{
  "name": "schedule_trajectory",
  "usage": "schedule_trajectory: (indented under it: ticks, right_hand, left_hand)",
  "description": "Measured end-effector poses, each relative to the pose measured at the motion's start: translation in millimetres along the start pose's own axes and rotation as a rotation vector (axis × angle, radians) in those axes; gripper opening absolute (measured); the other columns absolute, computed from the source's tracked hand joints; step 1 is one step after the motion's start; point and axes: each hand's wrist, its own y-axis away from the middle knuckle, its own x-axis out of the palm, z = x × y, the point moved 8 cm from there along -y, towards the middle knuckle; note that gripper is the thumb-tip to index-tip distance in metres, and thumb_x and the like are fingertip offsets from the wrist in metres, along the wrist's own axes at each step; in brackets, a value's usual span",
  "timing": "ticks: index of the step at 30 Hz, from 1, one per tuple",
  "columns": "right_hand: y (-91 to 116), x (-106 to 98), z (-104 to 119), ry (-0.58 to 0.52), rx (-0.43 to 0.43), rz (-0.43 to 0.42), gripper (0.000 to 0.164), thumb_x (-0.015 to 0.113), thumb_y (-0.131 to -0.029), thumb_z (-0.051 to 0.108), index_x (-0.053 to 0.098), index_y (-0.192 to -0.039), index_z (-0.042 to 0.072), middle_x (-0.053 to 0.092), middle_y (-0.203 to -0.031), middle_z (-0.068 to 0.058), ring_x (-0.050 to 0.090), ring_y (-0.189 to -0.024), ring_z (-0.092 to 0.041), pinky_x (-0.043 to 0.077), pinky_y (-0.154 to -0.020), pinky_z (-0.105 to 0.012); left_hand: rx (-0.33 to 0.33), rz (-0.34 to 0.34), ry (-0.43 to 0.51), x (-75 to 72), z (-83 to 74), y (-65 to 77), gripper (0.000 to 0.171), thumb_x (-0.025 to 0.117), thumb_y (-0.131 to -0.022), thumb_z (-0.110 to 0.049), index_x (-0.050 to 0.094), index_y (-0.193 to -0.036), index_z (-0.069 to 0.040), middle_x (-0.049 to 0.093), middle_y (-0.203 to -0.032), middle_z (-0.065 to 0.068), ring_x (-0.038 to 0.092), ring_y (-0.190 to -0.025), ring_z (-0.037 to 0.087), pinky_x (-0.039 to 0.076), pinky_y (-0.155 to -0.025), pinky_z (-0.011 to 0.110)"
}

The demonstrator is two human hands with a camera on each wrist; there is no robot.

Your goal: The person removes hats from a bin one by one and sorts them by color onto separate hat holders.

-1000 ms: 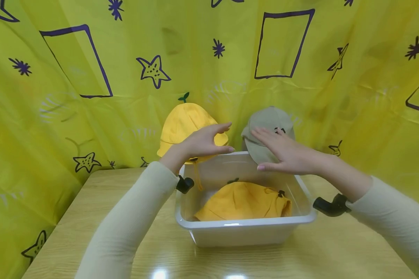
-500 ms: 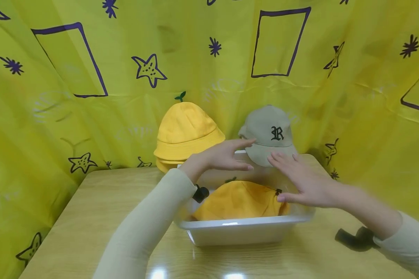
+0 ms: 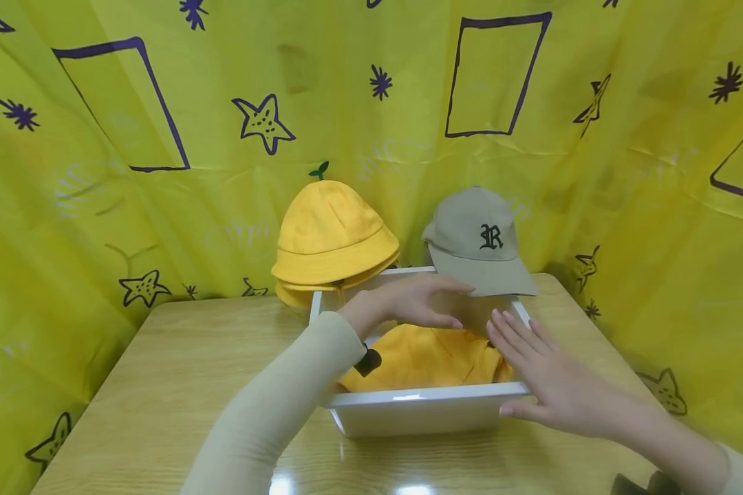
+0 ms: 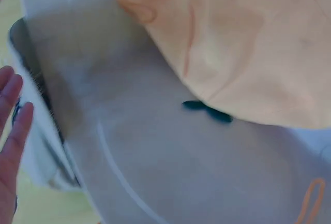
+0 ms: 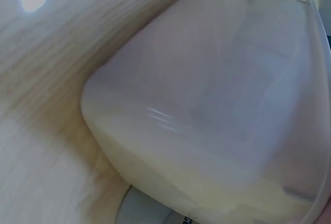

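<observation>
My left hand (image 3: 417,299) hovers over the white basin (image 3: 427,416), fingers extended and thumb apart, holding nothing. Its fingers (image 4: 10,131) show at the left edge of the left wrist view. My right hand (image 3: 547,371) is at the basin's right side near the rim, fingers straight; whether it touches the rim I cannot tell. Inside the basin lies a yellow-orange hat (image 3: 433,357), partly behind the left hand. Its green sprout (image 4: 207,111) shows in the left wrist view. The basin's outer wall (image 5: 207,105) fills most of the right wrist view.
Yellow bucket hats (image 3: 334,234), stacked, stand behind the basin's back left corner. A grey-green cap (image 3: 470,227) with a black letter R stands behind its back right. The wooden table (image 3: 179,385) runs back to a patterned yellow curtain (image 3: 322,75).
Both hands have come down and to the right, away from in front of the bucket hats and the cap, which now show fully. The hats and basin stay put.
</observation>
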Motion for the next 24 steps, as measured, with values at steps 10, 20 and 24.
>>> schedule_trajectory:
  ticks: [10,20,24]
  right_hand:
    - [9.9,1.2,3.7,-0.021,0.006,-0.049,0.089,0.056,-0.086,0.056,0.022,-0.149,0.003,0.013,-0.157,-0.015,0.000,-0.146,-0.021,-0.010,-0.116,-0.031]
    - [9.7,2.0,2.9,0.004,0.011,-0.094,0.083,0.042,-0.092,0.060,0.021,-0.150,0.004,0.011,-0.158,-0.011,0.002,-0.146,-0.019,-0.007,-0.117,-0.036]
    - [9.1,1.1,4.6,-0.011,0.007,-0.111,0.082,0.039,-0.093,0.060,0.021,-0.150,0.004,0.012,-0.158,-0.010,0.002,-0.146,-0.019,-0.007,-0.117,-0.035]
  left_hand:
    - [0.076,0.147,-0.055,39.2,-2.9,-21.0,0.062,0.062,-0.090,-0.036,0.041,-0.143,-0.011,0.045,-0.145,0.002,0.041,-0.132,0.012,0.030,-0.108,0.019]
    - [0.042,0.253,-0.090,74.3,4.5,-43.8,0.065,0.066,-0.088,-0.035,0.039,-0.144,-0.014,0.041,-0.147,-0.001,0.037,-0.135,0.012,0.027,-0.111,0.024]
    - [0.018,0.278,-0.102,86.7,3.9,-47.6,0.069,0.067,-0.086,-0.039,0.039,-0.144,-0.015,0.041,-0.147,-0.004,0.037,-0.135,0.011,0.026,-0.112,0.025]
